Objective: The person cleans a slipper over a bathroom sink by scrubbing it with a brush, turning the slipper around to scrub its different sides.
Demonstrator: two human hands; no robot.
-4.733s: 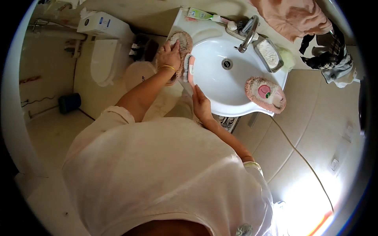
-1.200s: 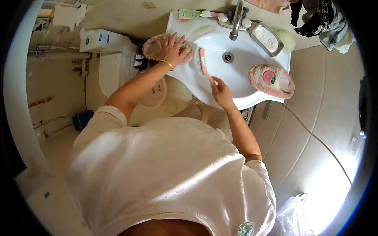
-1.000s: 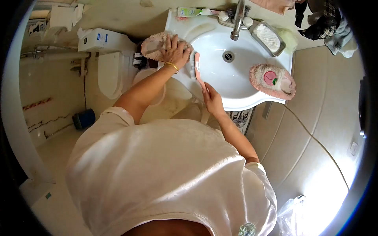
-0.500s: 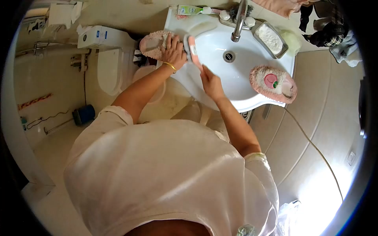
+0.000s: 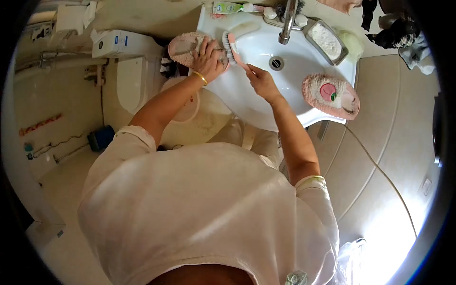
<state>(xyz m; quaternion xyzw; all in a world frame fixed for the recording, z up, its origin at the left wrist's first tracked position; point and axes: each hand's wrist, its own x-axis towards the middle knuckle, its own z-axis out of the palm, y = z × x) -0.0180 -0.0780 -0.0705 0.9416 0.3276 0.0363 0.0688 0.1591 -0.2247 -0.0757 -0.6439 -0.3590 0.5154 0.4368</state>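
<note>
My left hand [image 5: 209, 59] lies with spread fingers on a pink fluffy slipper [image 5: 183, 49] at the left edge of the white sink [image 5: 256, 107]. The slipper's right part is partly hidden under that hand. My right hand [image 5: 262, 81] is closed round the handle of a pink brush [image 5: 235, 51]. The brush's pale bristles face left, close beside the slipper. A second pink slipper [image 5: 331, 96] with a round pink patch rests on the sink's right side.
A faucet [image 5: 288, 21] rises at the back of the sink, near a tray of white powder [image 5: 325, 42]. A green tube [image 5: 227, 7] lies on the back rim. The toilet [image 5: 130, 83] and a pink-white bucket [image 5: 187, 109] stand left.
My right hand and the brush have shifted slightly, and the brush has turned so its bristles show on the left. My left hand stays on the slipper.
</note>
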